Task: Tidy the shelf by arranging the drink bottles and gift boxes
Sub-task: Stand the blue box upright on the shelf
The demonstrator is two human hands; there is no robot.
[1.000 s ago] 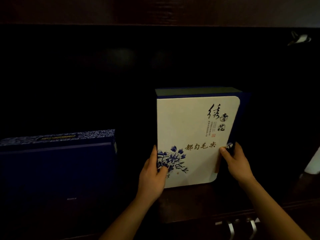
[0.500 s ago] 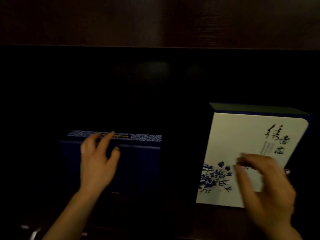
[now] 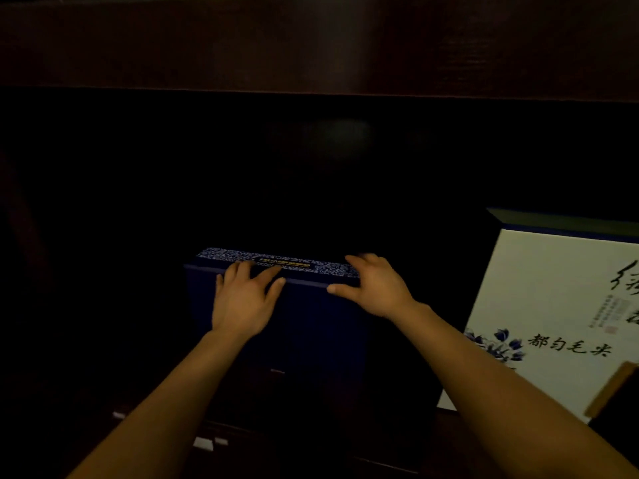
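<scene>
A dark blue gift box with a patterned blue-and-white top strip stands upright in the middle of the dark shelf. My left hand lies over its top front edge on the left, fingers spread onto the patterned strip. My right hand rests on the top right corner, thumb along the front edge. A white gift box with blue flowers and black calligraphy stands upright at the right, apart from both hands. No drink bottles show.
The shelf recess behind the boxes is very dark. A dark wooden board runs across above it. Small pale objects lie near the shelf's front edge at the lower left.
Both hands left the white box and moved left to the dark blue box; the left arrived first, then the right. The view has shifted left as well.
</scene>
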